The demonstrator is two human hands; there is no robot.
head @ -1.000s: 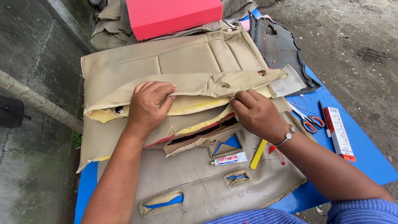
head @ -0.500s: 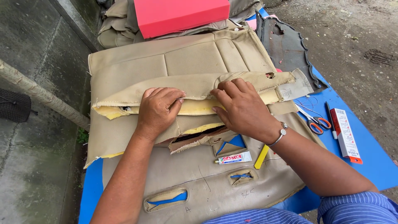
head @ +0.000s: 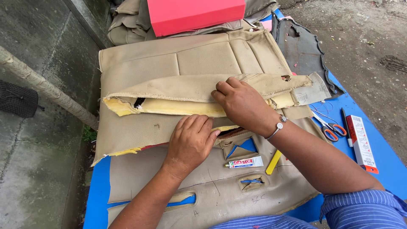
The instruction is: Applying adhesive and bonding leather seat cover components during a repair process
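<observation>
Two hands, left hand [head: 191,142], right hand [head: 242,104], pressing beige seat cover [head: 169,68]

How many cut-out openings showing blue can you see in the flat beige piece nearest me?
3: a long slot at the lower left, a small slot below the glue tube, and a triangular opening beside the left hand. More may be hidden under the arms.

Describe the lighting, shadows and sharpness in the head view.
Head view: soft, even daylight, no glare; only faint shadows under the left hand and right hand on the beige seat cover; both hands and the scissors look sharp, with slight wide-angle bending toward the edges.
</observation>
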